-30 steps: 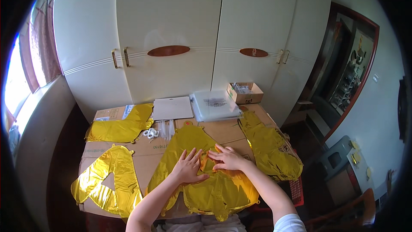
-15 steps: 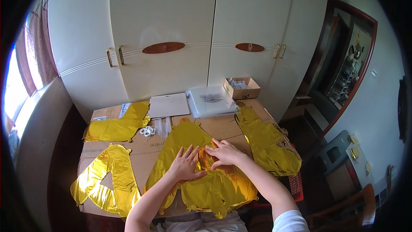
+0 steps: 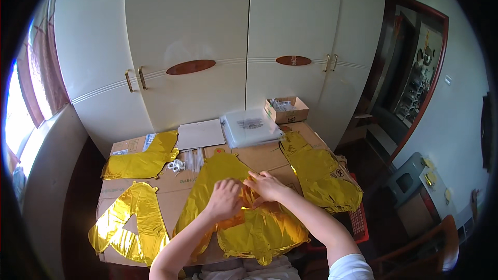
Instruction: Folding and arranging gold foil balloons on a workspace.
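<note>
A flat gold foil balloon (image 3: 262,233) lies in front of me on the cardboard-covered table. Both my hands are on its middle, where the foil folds up and shines orange. My left hand (image 3: 226,200) has its fingers curled in, closed on the foil's fold. Just beside it my right hand (image 3: 266,186) pinches the foil, its fingertips partly hidden. Left of them rests a second gold foil balloon (image 3: 148,218) with a triangular hole. Another gold foil balloon (image 3: 324,176) spreads out at the right, and one more gold foil piece (image 3: 140,162) at the far left.
Along the back are a grey-white board (image 3: 201,135), a clear plastic-wrapped stack (image 3: 250,128) and an open cardboard box (image 3: 286,110). White ribbon coils (image 3: 176,165) and clear straws (image 3: 195,159) lie near the board. A red basket (image 3: 359,223) and a grey stool (image 3: 407,179) stand right of the table.
My left hand has gone from lying flat with spread fingers to curled on the foil. My right fingers have drawn in, and the foil between them bunches up. The view has shifted slightly.
</note>
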`<action>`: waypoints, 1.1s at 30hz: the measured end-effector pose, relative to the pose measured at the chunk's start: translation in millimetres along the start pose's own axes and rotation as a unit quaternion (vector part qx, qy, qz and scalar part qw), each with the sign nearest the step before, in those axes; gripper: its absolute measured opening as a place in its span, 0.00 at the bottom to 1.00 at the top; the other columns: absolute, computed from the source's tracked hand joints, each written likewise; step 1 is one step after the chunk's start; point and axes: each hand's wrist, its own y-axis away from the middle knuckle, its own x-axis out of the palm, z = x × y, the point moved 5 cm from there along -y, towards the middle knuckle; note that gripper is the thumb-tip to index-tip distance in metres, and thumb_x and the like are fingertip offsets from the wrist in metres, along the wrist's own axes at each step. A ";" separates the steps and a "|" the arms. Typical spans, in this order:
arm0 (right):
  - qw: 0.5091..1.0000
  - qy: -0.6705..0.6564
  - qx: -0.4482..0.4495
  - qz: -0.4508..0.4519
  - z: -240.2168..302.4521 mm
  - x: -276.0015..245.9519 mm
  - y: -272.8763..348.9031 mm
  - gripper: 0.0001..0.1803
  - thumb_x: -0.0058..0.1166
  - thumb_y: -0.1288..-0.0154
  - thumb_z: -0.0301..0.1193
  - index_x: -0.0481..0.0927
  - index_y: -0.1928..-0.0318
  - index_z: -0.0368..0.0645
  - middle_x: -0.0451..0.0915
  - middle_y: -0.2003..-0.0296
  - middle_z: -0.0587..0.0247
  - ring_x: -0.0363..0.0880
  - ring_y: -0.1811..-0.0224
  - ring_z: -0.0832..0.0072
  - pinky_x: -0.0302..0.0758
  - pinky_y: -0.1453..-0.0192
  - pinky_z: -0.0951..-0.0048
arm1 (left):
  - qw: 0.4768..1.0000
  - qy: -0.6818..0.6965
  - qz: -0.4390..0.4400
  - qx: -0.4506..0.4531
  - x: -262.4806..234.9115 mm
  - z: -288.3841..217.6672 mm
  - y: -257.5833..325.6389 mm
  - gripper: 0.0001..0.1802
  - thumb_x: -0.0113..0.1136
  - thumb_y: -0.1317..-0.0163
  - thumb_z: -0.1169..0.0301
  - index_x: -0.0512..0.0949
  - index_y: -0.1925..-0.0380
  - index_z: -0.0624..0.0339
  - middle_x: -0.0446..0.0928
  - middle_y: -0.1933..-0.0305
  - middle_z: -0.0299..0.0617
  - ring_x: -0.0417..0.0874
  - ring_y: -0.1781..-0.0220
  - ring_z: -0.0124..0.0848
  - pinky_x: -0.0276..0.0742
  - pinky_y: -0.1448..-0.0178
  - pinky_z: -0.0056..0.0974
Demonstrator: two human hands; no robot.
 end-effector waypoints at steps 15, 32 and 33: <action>0.999 0.003 -0.034 -0.035 -5.3 13.8 -4.8 0.59 0.69 0.59 0.58 0.57 0.30 0.45 0.60 0.31 0.43 0.58 0.28 0.61 0.53 0.28 0.54 | 0.992 0.012 0.127 0.022 45.0 4.2 -9.8 0.21 0.52 0.37 0.61 0.76 0.44 0.49 0.76 0.41 0.34 0.74 0.42 0.34 0.68 0.42 0.43; 0.999 0.009 -0.018 -0.027 -6.0 16.8 -2.2 0.67 0.67 0.62 0.64 0.49 0.26 0.47 0.53 0.27 0.58 0.40 0.22 0.59 0.49 0.27 0.43 | 0.983 -0.014 0.183 -0.027 49.5 26.6 -15.2 0.48 0.61 0.53 0.36 0.68 0.35 0.49 0.63 0.30 0.37 0.66 0.36 0.42 0.62 0.36 0.48; 1.000 0.012 -0.017 -0.023 -5.6 16.0 -1.7 0.67 0.67 0.62 0.64 0.49 0.26 0.47 0.52 0.27 0.58 0.40 0.22 0.59 0.49 0.27 0.43 | 0.983 -0.012 0.182 -0.027 50.9 27.0 -14.8 0.48 0.61 0.53 0.36 0.68 0.35 0.49 0.63 0.30 0.37 0.66 0.36 0.42 0.62 0.35 0.48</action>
